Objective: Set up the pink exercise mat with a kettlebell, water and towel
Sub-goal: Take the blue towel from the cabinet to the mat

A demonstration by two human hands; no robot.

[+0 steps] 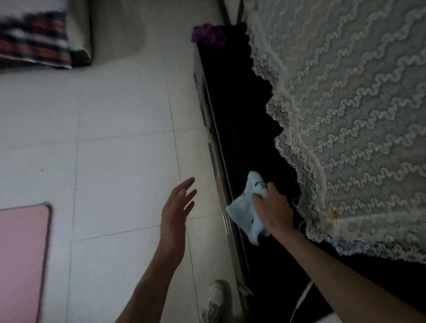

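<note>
Right hand (pixel 273 211) grip closed on light-blue towel (pixel 247 211) over dark surface; left hand (pixel 175 218) open, empty; pink mat (pixel 15 251) lower left.

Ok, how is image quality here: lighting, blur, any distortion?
Head view: dim overall, the dark surface under the lace cloth nearly black; the plaid fabric top left motion-blurred; wide-angle bending at the floor tile lines; right hand gripping the blue towel is reasonably sharp.

1. The left hand (pixel 175 216) hangs free with palm open, fingers spread and pointing forward, forearm bare.
2. The right hand (pixel 272 209) reaches forward on an outstretched bare arm, fingers clenched around a light blue towel (pixel 243 218).
</note>
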